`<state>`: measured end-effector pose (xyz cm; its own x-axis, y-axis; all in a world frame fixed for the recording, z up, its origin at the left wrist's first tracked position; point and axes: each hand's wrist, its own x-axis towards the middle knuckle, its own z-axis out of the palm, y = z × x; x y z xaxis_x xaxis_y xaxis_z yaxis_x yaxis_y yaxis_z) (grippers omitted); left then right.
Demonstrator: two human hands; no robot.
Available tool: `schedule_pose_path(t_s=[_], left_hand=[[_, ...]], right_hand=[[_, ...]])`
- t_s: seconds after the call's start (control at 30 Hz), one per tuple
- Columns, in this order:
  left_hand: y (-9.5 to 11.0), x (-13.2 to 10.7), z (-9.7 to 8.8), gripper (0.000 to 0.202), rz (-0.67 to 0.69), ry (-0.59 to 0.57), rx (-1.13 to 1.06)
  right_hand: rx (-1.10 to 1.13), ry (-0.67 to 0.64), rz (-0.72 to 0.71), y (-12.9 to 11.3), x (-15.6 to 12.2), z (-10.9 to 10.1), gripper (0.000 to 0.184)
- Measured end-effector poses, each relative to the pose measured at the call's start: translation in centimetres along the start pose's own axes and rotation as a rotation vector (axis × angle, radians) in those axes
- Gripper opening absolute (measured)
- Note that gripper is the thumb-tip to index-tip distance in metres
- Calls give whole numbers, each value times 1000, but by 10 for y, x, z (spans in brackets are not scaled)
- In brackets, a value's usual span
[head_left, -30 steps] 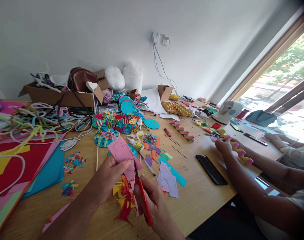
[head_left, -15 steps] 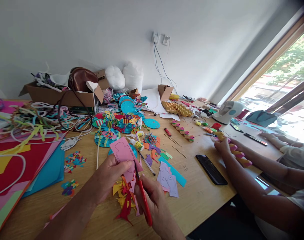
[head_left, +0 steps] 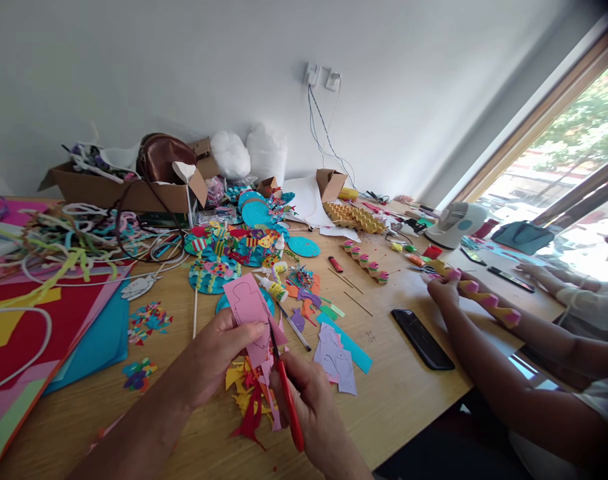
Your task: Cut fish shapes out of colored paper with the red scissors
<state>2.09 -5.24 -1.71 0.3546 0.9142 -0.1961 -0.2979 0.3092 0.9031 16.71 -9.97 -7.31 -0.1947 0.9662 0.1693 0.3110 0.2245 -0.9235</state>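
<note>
My left hand (head_left: pixel 219 357) pinches a pink paper piece (head_left: pixel 247 305) with an outline drawn on it, holding it up over the wooden table (head_left: pixel 384 393). My right hand (head_left: pixel 309 400) grips red-handled scissors (head_left: pixel 284 383), whose blades reach into the pink paper's lower edge. Under both hands lies a heap of red, yellow and orange paper scraps (head_left: pixel 249 397). Lilac cut-outs (head_left: pixel 337 359) and a teal strip rest just to the right.
A co-worker's hand (head_left: pixel 447 290) at the right holds a yellow and pink folded paper chain (head_left: pixel 479 297). A black phone (head_left: pixel 423 339) lies between us. Coloured sheets (head_left: pixel 39 333) stack at the left; glue bottles, teal discs, cardboard boxes and a brown bag crowd the back.
My hands have barely shifted, the pink paper turning slightly in my left hand. The co-worker's paper chain has been raised and stretched out to the right.
</note>
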Motion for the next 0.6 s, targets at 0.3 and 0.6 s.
schedule_pose_path(t_s=[0.3,0.6], left_hand=[[-1,4,-1,14,-4,60,23],[-5,5,3,24,19,128,49]], right_hand=[[-20,-5,-19,0,-1,-3,41],[225,-53,121,3,-2,4,47]])
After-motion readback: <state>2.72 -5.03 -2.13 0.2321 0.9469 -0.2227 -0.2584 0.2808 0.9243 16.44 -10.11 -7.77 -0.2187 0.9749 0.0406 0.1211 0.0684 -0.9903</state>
